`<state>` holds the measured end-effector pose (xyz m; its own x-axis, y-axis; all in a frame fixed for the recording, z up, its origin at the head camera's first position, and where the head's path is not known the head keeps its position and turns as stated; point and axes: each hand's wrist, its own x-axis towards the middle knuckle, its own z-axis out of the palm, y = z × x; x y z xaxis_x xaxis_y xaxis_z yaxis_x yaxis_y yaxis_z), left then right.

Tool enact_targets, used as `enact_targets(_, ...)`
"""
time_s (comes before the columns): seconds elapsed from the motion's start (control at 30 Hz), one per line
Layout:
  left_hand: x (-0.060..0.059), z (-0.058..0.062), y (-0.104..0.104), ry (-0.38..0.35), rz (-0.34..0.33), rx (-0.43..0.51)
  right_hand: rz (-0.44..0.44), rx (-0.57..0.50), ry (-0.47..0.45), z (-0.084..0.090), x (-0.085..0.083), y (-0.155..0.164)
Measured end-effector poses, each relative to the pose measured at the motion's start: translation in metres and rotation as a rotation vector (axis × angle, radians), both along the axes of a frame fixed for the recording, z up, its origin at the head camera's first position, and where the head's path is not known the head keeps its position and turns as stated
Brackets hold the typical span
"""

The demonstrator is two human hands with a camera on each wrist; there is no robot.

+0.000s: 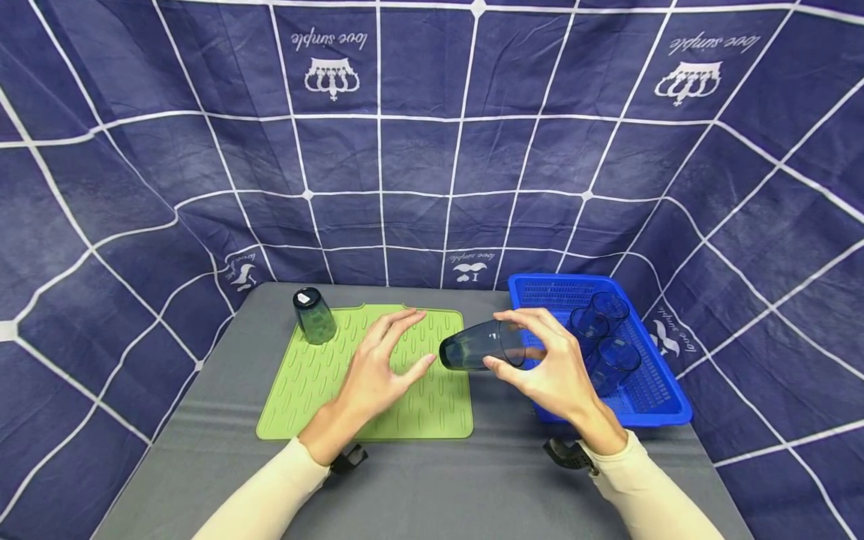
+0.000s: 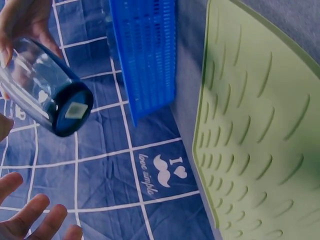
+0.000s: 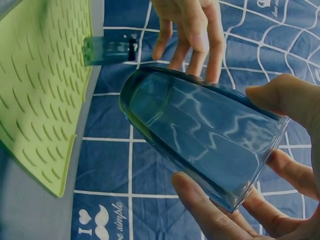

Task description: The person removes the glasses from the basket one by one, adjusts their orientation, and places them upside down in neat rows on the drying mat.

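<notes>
My right hand [image 1: 556, 367] grips a blue-tinted drinking glass [image 1: 475, 346] near its rim. The glass lies tilted almost sideways in the air, its thick base pointing left toward my other hand. A pale sticker shows on that base in the left wrist view, where the glass [image 2: 47, 87] is at the upper left. My left hand [image 1: 378, 375] is over the green drying mat [image 1: 432, 420], thumb and fingers spread apart, a short way from the base and holding nothing. In the right wrist view the held glass [image 3: 200, 135] fills the middle, with the left hand [image 3: 192, 30] beyond it.
Another glass [image 1: 315, 315] stands upside down on the mat's back left corner, a sticker on its base. At the right, a blue plastic basket [image 1: 648, 416] holds several glasses [image 1: 616, 364]. A dark blue checked cloth [image 1: 418, 157] hangs behind and at the sides of the grey table [image 1: 459, 487].
</notes>
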<state>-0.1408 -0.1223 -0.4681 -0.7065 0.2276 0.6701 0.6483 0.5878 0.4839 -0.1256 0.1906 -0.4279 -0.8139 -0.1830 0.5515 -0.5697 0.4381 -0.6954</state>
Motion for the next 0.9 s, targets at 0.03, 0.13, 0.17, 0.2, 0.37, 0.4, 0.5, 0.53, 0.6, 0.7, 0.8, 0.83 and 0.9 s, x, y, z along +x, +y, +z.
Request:
enact_targets(0.03, 0.001, 0.000, 0.001, -0.001, -0.007, 0.003, 0.004, -0.011, -0.011, 0.000, 0.000, -0.001)
enact_targets(0.13, 0.002, 0.000, 0.006, -0.003, -0.034, 0.013, 0.011, -0.044, -0.046, -0.001, 0.001, -0.003)
enact_targets(0.17, 0.003, 0.000, 0.007, -0.003, -0.043, 0.017, 0.012, -0.055, -0.058, -0.002, 0.001, -0.004)
enact_targets(0.2, 0.003, 0.000, 0.008, -0.004, -0.053, 0.021, 0.013, -0.065, -0.068, -0.001, 0.001, -0.005)
enact_targets(0.37, 0.005, 0.002, 0.014, -0.023, -0.079, 0.039, 0.020, -0.113, -0.114, -0.001, 0.002, -0.009)
enact_targets(0.4, 0.005, 0.002, 0.015, -0.028, -0.084, 0.044, 0.020, -0.121, -0.121, -0.001, 0.002, -0.009)
enact_targets(0.5, 0.006, 0.002, 0.018, -0.043, -0.101, 0.053, 0.036, -0.160, -0.147, -0.001, 0.003, -0.012)
enact_targets(0.53, 0.007, 0.002, 0.019, -0.049, -0.108, 0.055, 0.044, -0.176, -0.155, -0.002, 0.003, -0.012)
enact_targets(0.6, 0.007, 0.001, 0.020, -0.059, -0.122, 0.059, 0.068, -0.209, -0.165, -0.003, 0.003, -0.014)
enact_targets(0.7, 0.008, 0.000, 0.022, -0.076, -0.141, 0.071, 0.092, -0.247, -0.176, -0.005, 0.003, -0.017)
enact_targets(0.8, 0.009, 0.000, 0.024, -0.086, -0.161, 0.091, 0.119, -0.289, -0.186, -0.006, 0.004, -0.020)
enact_targets(0.83, 0.009, 0.000, 0.024, -0.089, -0.165, 0.096, 0.127, -0.303, -0.192, -0.007, 0.004, -0.021)
enact_targets(0.9, 0.010, -0.001, 0.024, -0.090, -0.172, 0.108, 0.151, -0.333, -0.203, -0.007, 0.005, -0.023)
